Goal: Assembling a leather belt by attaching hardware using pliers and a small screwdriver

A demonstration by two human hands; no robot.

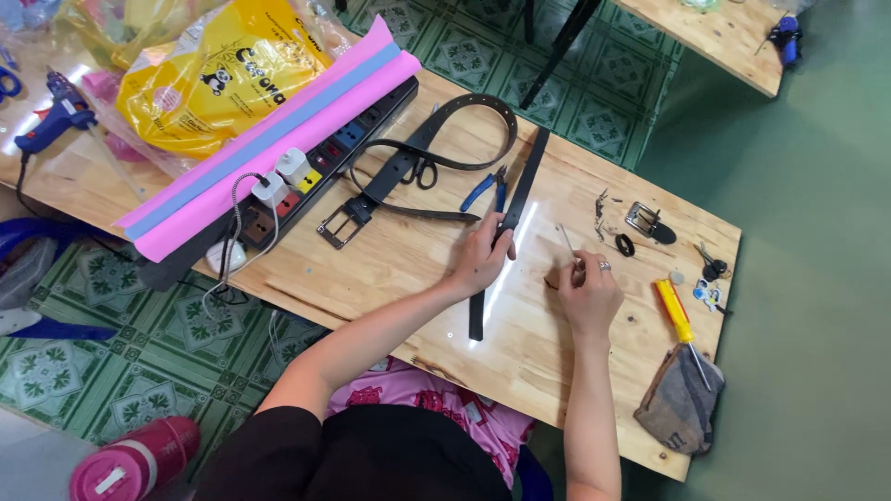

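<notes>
Belt strap [509, 218], black and flat, lies along the tabletop [408, 269]; I judge it light, limp, a little slick, best pinned mid-length. My left hand [483, 260] presses it flat; my right hand [587, 292] pinches a thin metal pin [566, 239].

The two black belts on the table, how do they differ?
The straight belt strap lies flat in one line under the left hand, while the buckled belt curls in a loop farther back. The buckled belt ends in a square metal buckle; the straight strap shows none, and a loose buckle lies apart. Scissors rest on the looped one only. Both are black and on the wooden table.
</notes>
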